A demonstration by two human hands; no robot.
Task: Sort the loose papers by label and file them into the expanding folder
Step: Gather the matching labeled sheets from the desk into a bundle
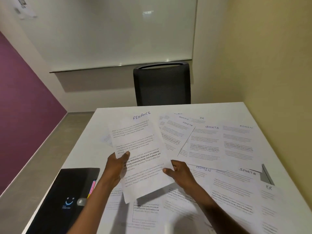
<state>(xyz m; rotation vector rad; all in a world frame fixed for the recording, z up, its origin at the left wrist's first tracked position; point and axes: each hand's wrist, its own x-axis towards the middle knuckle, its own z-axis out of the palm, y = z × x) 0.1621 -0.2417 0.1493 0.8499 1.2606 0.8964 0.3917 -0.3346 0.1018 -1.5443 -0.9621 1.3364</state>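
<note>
A sheet headed FINANCE (143,156) is being held up over the middle of the tabletop (87,149), pinched at its left edge by the left hand (116,168) and at its lower right edge by the right hand (179,173). Loose papers (219,146) headed ADMIN, SPORTS and HR are lying spread toward the right edge. A black expanding folder (67,196) is lying closed at the near left corner.

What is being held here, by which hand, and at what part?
The left hand pinches the FINANCE sheet at its left edge; the right hand grips its lower right edge.
</note>
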